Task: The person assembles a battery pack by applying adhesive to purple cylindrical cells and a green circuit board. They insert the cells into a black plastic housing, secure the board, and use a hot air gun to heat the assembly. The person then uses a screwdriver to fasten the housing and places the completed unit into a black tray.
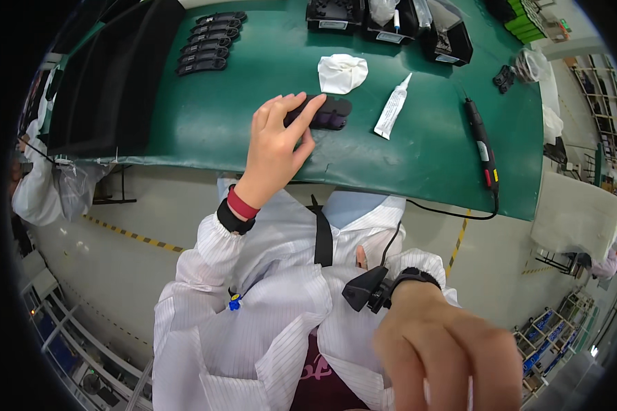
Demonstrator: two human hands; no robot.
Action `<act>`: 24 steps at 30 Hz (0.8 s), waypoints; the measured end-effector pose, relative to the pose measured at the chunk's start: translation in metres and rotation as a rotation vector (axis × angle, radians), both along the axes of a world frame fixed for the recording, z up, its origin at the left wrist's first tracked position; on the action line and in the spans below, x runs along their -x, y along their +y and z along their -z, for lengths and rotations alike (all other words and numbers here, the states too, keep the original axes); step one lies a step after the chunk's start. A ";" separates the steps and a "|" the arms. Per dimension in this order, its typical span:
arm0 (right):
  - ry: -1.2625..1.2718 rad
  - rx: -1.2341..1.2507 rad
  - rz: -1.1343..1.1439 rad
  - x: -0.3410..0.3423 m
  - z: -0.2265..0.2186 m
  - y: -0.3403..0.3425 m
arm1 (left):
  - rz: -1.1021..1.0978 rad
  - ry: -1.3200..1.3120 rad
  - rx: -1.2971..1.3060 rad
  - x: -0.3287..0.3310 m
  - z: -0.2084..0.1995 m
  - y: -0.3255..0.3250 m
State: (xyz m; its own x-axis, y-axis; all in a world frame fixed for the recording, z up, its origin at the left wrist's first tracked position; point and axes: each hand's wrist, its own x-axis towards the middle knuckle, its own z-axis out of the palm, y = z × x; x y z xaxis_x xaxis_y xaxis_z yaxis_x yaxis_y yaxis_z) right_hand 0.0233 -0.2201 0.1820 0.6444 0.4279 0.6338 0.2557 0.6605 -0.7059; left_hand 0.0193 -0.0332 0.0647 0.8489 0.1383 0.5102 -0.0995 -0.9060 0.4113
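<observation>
My left hand [278, 142], with a red and a black band at its wrist, rests at the near side of the green table. Its thumb and fingers grip the left end of a small dark plastic part [333, 114] with rounded ends, partly covered by them. A crumpled white cloth [342, 72] lies just beyond that part. To the right lie a white tube [393, 109] with a pointed nozzle and a black pen-shaped electric screwdriver [483, 144] with a cord. My right hand [445, 346] is raised close to the camera, blurred, its fingertips beyond the lower edge of view.
Several black curved parts [209, 42] lie in a row at the back left, beside a large black tray [96, 89]. Black bins [389, 31] with small parts stand along the back. A small black part [505, 79] lies at the far right of the green table [206, 130].
</observation>
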 end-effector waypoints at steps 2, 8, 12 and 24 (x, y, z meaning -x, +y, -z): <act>0.026 -0.004 -0.001 -0.003 0.002 -0.001 | -0.007 0.009 0.013 -0.002 -0.002 -0.003; 0.076 -0.025 -0.006 -0.008 0.005 -0.008 | -0.041 0.013 -0.016 -0.001 -0.004 -0.004; 0.095 -0.037 0.019 -0.013 0.001 -0.013 | -0.035 0.059 -0.019 -0.001 -0.005 -0.006; 0.142 0.233 0.370 -0.177 -0.008 -0.028 | -0.030 0.091 -0.058 0.006 -0.005 -0.003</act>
